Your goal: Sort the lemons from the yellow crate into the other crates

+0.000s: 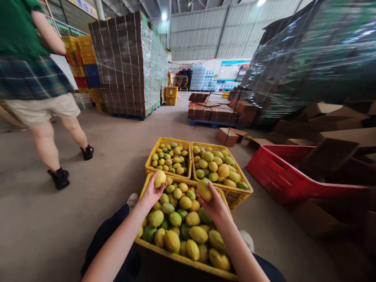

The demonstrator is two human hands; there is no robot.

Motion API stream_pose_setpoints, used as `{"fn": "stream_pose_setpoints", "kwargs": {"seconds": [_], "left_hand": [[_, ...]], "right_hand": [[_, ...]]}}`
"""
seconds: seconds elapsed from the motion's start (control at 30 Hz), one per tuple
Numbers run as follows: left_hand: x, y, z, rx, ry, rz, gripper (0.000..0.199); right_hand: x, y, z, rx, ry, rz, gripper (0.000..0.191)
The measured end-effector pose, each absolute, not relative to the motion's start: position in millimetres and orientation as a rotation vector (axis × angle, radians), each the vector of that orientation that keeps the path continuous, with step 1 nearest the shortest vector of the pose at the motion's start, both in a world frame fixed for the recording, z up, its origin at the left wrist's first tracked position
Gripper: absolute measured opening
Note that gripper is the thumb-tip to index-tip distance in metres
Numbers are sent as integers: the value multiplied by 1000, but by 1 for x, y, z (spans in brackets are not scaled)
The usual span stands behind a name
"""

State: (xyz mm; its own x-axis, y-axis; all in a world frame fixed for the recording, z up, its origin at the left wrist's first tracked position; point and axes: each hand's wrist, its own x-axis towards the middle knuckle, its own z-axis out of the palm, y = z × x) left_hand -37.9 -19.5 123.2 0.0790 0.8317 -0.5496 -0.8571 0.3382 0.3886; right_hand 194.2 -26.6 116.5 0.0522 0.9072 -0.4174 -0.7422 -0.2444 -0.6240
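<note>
My left hand (152,192) is closed around a yellow lemon (160,179), above the far left part of the near yellow crate (179,257). A larger greenish-yellow lemon (203,190) sits in the fingers of my right hand (216,205), over the same crate's far right side. Yellow and green lemons (185,203) fill this crate, which stands between my legs. Behind it are two more yellow crates: the left one (148,159) holds smaller lemons, and the right one (239,196) holds larger ones.
To the right stands a red bin (273,176) with cardboard inside, near loose cartons (337,117). Flattened cardboard lies on a blue pallet (205,122). A tall wrapped stack (117,66) rises at back left. A person in a green top (17,31) stands at left.
</note>
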Motion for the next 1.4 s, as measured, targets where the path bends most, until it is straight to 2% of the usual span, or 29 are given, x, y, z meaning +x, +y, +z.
{"fn": "stream_pose_setpoints", "kwargs": {"seconds": [0.07, 0.23, 0.47, 0.67, 0.8, 1.03, 1.17, 1.3, 1.4], "left_hand": [[-34, -19, 126, -39, 778, 1246, 32], [-20, -17, 126, 12, 671, 1179, 51], [5, -11, 119, 29, 694, 1189, 28], [-7, -18, 126, -3, 695, 1196, 36], [-22, -19, 134, -51, 782, 1240, 31], [-21, -17, 131, 32, 688, 1176, 54], [-8, -17, 129, 83, 708, 1140, 43], [0, -18, 129, 108, 700, 1156, 28], [-1, -18, 129, 66, 681, 1152, 28]], "right_hand": [[196, -28, 117, -946, -231, 1565, 30], [198, -31, 119, -872, -320, 1667, 30], [194, -28, 121, -1008, -263, 1633, 19], [188, -24, 116, -1008, -292, 1669, 18], [187, -31, 122, -1014, -285, 1632, 25], [193, -33, 121, -963, -277, 1677, 20], [195, -28, 115, -977, -241, 1678, 11], [195, -27, 113, -982, -223, 1676, 16], [193, -30, 117, -951, -207, 1661, 18]]}}
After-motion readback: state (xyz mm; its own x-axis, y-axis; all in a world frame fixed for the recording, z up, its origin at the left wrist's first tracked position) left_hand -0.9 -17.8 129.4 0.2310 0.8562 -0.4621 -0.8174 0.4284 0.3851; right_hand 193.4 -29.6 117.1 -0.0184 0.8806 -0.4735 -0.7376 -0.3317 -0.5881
